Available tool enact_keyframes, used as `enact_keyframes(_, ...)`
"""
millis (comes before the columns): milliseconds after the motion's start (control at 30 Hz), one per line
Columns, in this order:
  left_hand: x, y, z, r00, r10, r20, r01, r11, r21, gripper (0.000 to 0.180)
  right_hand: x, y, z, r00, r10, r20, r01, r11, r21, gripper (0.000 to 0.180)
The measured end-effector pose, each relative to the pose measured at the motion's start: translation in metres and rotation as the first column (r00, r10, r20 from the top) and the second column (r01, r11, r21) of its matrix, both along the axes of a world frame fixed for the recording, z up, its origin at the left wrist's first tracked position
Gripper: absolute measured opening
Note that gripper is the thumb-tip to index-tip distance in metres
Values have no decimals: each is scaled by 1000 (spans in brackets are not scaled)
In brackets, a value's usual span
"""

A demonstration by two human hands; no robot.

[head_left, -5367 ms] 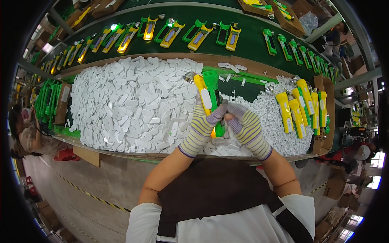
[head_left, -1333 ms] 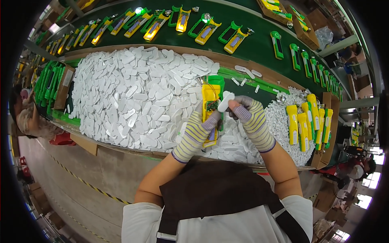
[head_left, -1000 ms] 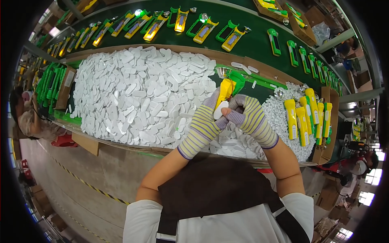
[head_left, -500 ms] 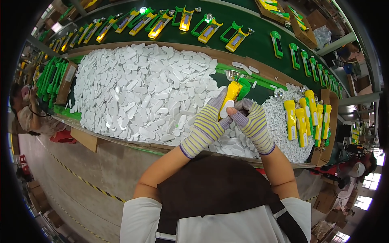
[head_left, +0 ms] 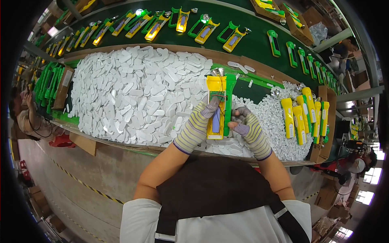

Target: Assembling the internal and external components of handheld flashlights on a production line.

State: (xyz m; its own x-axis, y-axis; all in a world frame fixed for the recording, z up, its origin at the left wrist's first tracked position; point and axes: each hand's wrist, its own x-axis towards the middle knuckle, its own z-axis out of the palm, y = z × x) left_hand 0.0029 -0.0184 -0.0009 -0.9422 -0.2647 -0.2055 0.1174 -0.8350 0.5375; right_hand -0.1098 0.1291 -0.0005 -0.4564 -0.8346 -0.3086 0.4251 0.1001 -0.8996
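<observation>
An opened flashlight is in my left hand (head_left: 201,117), near the middle of the bench. Its yellow half-shell (head_left: 211,85) shows a small green circuit board, thin wires and a purple-wrapped battery (head_left: 216,119). Alongside it on the right lies the green half-shell (head_left: 227,103), and a silver reflector (head_left: 217,72) sits at the top. My left fingers reach over the yellow half. Close to the green shell's right edge is my right hand (head_left: 249,127), fingers bent and apart, thumb tip at that edge. Both hands wear striped fingerless-style gloves.
White oval plates (head_left: 142,89) heap across the bench's left. Small clear pieces (head_left: 263,117) pile at right, beneath several closed yellow flashlights (head_left: 300,125). Opened flashlights line the green conveyor (head_left: 259,52) behind. Green shells (head_left: 48,85) stack at far left; a cardboard wall (head_left: 327,129) bounds the right.
The flashlight has turned from its closed yellow back to its open inside, now upright. My right hand has loosened from it; the white plate at my thumb is no longer visible.
</observation>
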Motion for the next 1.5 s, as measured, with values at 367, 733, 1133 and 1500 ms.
enact_keyframes(367,-10,9,-33,993,104,-52,-95,982,163,48,11,-1,-6,651,-36,-759,65,998,9,39)
enact_keyframes(733,-18,23,-23,913,407,12,-400,902,-161,48,30,-7,19,691,60,-720,25,994,107,58)
enact_keyframes(1133,-25,27,-18,985,171,-31,-173,977,-123,51,-11,-13,56,211,137,-968,-74,990,124,26)
enact_keyframes(1500,-28,53,26,944,-326,54,319,858,-401,56,-91,-31,65,862,181,-474,-107,978,179,54)
